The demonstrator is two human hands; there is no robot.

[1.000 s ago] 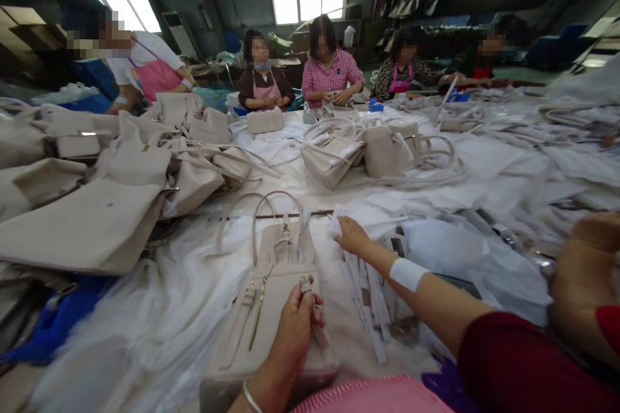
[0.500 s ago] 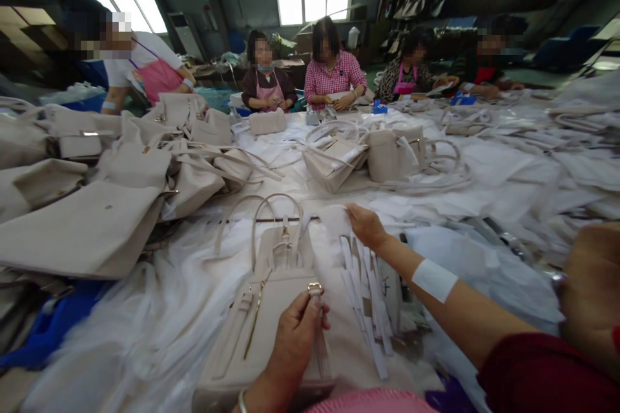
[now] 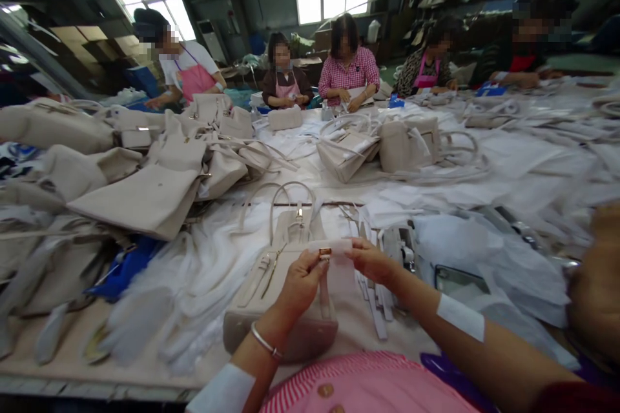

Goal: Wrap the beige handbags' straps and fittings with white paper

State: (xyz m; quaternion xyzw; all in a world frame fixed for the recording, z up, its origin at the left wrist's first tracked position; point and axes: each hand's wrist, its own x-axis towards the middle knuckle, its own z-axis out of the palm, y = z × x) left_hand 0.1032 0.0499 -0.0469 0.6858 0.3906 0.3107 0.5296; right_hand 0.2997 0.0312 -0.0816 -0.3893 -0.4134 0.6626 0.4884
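Observation:
A beige handbag [image 3: 276,329] lies on the table in front of me, its looped handles [image 3: 293,188] pointing away. My left hand [image 3: 301,281] pinches a strap of the bag at its gold buckle [image 3: 324,251]. Between the thumb and fingers of my right hand [image 3: 372,262] is the edge of a thin white sheet [image 3: 341,259], which reaches across to the buckle. The sheet's far end is hidden by my left fingers. Narrow white strips [image 3: 375,310] lie just below my right hand.
Beige bags [image 3: 145,193] are piled on the left, and more bags [image 3: 358,148] stand further back. White wrapping [image 3: 179,284] covers the table left of the handbag. Clear plastic [image 3: 504,271] lies to the right. Several co-workers [image 3: 349,71] are at the far side.
My right hand has come down and left, bringing the white sheet to the buckle. My left hand has lifted the buckle strap slightly. The view has shifted left.

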